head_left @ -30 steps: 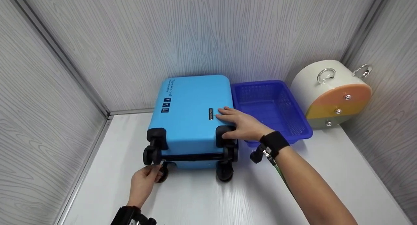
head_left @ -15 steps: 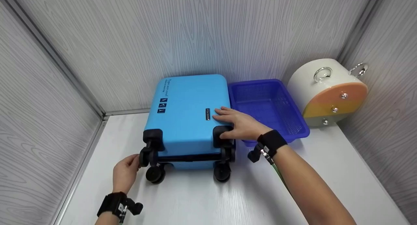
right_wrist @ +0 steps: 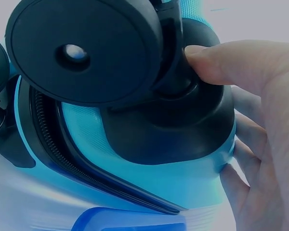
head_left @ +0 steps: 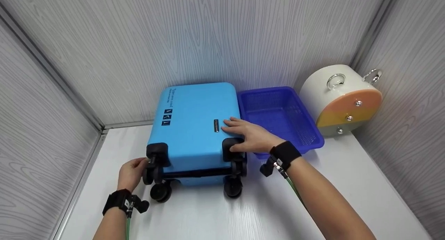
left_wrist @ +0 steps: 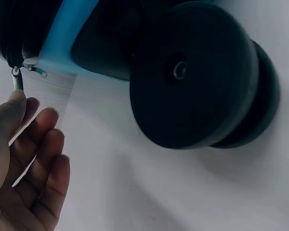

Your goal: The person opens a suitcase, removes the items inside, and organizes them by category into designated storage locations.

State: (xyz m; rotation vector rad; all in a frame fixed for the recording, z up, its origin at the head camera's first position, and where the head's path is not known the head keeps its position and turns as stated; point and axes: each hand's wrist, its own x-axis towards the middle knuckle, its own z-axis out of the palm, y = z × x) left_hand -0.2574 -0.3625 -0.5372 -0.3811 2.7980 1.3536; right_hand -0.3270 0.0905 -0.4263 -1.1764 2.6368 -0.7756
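Note:
A light blue hard-shell suitcase (head_left: 194,118) lies flat with its black wheels toward me. At its near left corner, my left hand (head_left: 130,174) is just outside the wheels. In the left wrist view its thumb and forefinger pinch a metal zipper pull (left_wrist: 18,82), while the other fingers are loosely bent. A second pull (left_wrist: 37,71) hangs beside it. My right hand (head_left: 252,135) rests spread over the near right corner, its thumb on the black corner guard (head_left: 231,148). Zipper teeth (right_wrist: 48,130) show in a parted seam along the wheel end in the right wrist view.
A blue plastic basket (head_left: 313,142) stands against the suitcase's right side. Right of it is a white drum-shaped box (head_left: 323,83) with a striped front and ring handles. Grey wood-grain panels (head_left: 208,35) enclose the white table (head_left: 194,219) at the back and sides.
My left hand has moved left from the wheel end, round the near left corner, then a little away from me along the left side. My right hand stays on the suitcase.

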